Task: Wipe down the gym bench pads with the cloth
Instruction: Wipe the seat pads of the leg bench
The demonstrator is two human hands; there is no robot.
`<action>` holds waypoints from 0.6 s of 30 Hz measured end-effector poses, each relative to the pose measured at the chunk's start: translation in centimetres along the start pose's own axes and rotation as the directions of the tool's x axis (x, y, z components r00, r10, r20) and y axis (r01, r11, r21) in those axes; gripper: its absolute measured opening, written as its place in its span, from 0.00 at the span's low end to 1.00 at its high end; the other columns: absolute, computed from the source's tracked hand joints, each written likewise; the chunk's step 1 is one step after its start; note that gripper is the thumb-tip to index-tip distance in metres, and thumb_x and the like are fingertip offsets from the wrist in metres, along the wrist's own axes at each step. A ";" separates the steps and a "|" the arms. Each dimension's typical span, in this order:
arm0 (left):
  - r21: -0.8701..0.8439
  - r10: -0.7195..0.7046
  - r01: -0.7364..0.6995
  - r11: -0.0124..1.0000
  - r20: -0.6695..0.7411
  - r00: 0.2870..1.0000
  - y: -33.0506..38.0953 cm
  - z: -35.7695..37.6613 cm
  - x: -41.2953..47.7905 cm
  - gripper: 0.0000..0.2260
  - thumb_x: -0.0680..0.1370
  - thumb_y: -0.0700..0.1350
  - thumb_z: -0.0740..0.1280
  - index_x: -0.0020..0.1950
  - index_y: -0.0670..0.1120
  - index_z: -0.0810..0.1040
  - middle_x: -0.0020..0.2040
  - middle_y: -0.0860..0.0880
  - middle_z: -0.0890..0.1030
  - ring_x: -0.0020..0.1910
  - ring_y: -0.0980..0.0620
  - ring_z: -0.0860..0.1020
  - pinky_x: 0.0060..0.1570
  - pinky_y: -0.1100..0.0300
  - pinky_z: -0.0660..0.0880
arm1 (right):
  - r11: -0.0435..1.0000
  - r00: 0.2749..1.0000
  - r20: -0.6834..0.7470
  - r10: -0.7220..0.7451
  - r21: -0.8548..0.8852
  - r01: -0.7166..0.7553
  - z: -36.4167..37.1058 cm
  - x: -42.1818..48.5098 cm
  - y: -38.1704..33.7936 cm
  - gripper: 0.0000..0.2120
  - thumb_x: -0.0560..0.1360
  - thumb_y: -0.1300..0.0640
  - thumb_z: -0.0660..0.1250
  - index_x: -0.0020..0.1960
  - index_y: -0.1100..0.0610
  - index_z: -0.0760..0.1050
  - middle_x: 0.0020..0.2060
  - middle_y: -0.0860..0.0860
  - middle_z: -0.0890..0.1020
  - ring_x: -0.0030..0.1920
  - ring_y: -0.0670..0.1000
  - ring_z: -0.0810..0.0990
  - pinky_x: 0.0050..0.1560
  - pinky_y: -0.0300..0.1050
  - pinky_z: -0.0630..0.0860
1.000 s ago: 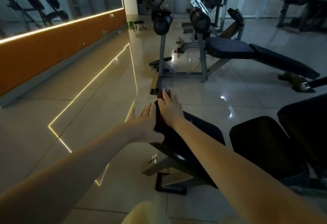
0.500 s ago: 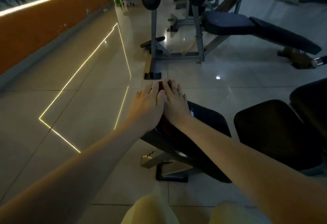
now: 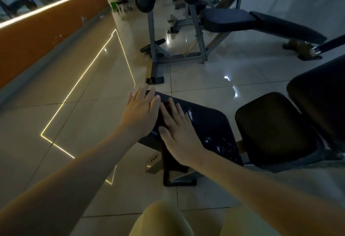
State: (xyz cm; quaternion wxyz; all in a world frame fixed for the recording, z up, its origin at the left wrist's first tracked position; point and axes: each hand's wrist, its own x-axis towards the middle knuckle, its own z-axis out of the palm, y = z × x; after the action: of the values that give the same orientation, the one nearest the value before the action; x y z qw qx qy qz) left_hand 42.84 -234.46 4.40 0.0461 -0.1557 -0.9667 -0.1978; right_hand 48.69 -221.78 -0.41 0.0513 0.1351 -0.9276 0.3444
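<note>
On the near bench pad [image 3: 209, 123], left hand [image 3: 141, 112] and right hand [image 3: 179, 135] are pressing flat, the right pinning a dark cloth [image 3: 171, 159] that is overhanging the edge and could slide off if pressure eases.

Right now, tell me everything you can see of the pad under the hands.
The pad is a dark slab with rounded corners, glossy like vinyl, with bright streaks toward its right end, possibly moisture. It sits on a metal frame, left of a second pad with a gap between them. The left hand lies flat on its left end. The right hand presses a dark reddish cloth onto it, and the cloth hangs over its near edge.
</note>
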 end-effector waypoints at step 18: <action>0.319 0.106 -0.127 0.939 0.081 0.991 0.2 -0.3 0.0 0.33 0.78 0.57 0.37 0.79 0.45 0.57 0.80 0.45 0.55 0.80 0.48 0.48 0.76 0.51 0.40 | 0.996 0.998 -0.007 0.064 -0.060 -0.065 -0.5 2.0 1.7 0.26 0.85 0.49 0.46 0.79 0.46 0.36 0.77 0.48 0.34 0.77 0.51 0.32 0.76 0.51 0.35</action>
State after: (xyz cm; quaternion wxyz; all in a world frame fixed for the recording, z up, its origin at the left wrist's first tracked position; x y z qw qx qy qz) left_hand 42.89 -234.39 4.77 0.0526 -0.2092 -0.9761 -0.0285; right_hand 46.29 -220.64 -0.66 0.0467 0.1026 -0.9413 0.3182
